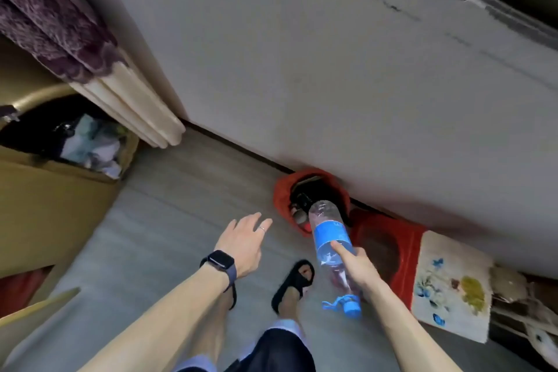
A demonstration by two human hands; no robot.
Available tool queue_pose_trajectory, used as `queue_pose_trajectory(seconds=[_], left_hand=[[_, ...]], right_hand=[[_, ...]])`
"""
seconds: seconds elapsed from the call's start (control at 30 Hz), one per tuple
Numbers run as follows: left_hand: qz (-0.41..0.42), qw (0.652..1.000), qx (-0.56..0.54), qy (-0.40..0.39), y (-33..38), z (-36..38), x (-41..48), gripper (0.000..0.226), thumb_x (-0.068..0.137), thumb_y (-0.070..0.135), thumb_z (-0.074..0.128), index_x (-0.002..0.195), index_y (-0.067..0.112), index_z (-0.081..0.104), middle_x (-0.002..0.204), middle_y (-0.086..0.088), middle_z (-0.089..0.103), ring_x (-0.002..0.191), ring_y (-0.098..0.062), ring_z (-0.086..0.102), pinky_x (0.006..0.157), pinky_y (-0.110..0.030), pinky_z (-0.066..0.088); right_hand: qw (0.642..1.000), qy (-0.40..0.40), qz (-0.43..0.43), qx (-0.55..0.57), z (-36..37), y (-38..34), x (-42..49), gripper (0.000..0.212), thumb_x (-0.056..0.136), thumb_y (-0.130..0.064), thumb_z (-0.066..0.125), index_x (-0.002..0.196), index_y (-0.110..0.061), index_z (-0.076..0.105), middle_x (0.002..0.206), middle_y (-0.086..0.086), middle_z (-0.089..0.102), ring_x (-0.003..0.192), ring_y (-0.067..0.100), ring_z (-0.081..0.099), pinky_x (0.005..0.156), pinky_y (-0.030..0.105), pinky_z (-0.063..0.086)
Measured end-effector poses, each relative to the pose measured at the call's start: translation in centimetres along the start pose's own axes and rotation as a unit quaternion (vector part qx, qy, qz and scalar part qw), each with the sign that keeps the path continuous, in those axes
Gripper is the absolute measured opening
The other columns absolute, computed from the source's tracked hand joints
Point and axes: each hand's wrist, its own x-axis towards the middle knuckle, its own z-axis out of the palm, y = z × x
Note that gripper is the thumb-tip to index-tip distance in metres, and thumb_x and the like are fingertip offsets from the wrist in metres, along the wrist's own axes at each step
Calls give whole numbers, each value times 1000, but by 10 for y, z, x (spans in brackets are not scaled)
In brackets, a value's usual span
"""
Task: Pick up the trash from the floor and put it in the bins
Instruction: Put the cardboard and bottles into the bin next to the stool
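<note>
Head camera: bottle (329, 232) poised at red bin (282, 190)

Right hand (353, 269) grips the clear, blue-labelled bottle around its middle, base over the bin's mouth by the wall. Left hand (244, 238) hovers alongside, fingers spread, holding nothing.

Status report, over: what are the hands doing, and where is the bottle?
Right hand grips bottle, base pointing at red bin. Left hand open, empty. Nothing seen between bottle and bin.
</note>
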Motion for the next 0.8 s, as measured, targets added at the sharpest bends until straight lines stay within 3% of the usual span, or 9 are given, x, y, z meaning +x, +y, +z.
queue_pose_trajectory(seconds=[0.07,0.17,0.4,0.5,0.6,0.7,0.8], left_hand=[[-23,1000,-10,-2,-1,17,36,72,91,25,50,154,21,15,160,-11,16,145,-29,21,117,-45,21],[-72,997,-36,-13,6,44,72,70,92,25,51,153,18,17,159,-13,17,144,-30,22,117,-47,21],[-148,982,-111,-36,30,155,178,68,91,27,53,151,17,21,155,-14,21,141,-32,27,116,-47,22],[-167,977,-126,-44,33,197,218,69,91,28,53,151,17,21,155,-15,21,141,-33,26,115,-50,23],[-176,975,-132,-31,37,226,248,71,92,34,53,152,19,19,156,-15,19,141,-33,25,113,-50,25],[-172,975,-143,-4,41,234,270,74,94,41,49,155,22,13,161,-15,8,144,-33,21,113,-53,24],[-175,972,-156,-1,40,239,288,75,95,47,44,156,20,9,163,-11,0,148,-29,16,115,-54,22]], right_hand=[[999,-7,-23,-34,1,-20,49,84,73,-77,57,134,-20,49,114,3,66,102,26,63,89,35,48],[982,-5,-44,-185,2,-36,104,88,71,-80,52,140,-26,39,125,10,63,111,34,61,90,38,48],[883,46,-180,-431,10,-68,246,83,61,-80,48,133,-43,33,125,10,58,112,39,58,88,44,48],[845,30,-248,-473,13,-84,296,83,62,-78,50,135,-44,32,122,12,59,107,39,61,85,45,49],[801,19,-276,-530,9,-85,331,90,74,-72,59,150,-46,18,133,18,48,114,42,55,94,46,47],[754,30,-273,-596,11,-68,347,95,79,-82,43,154,-44,-1,136,20,46,116,44,52,94,46,45],[765,29,-277,-581,32,-62,361,90,85,-80,33,154,-41,-9,134,23,43,111,46,52,90,47,46]])
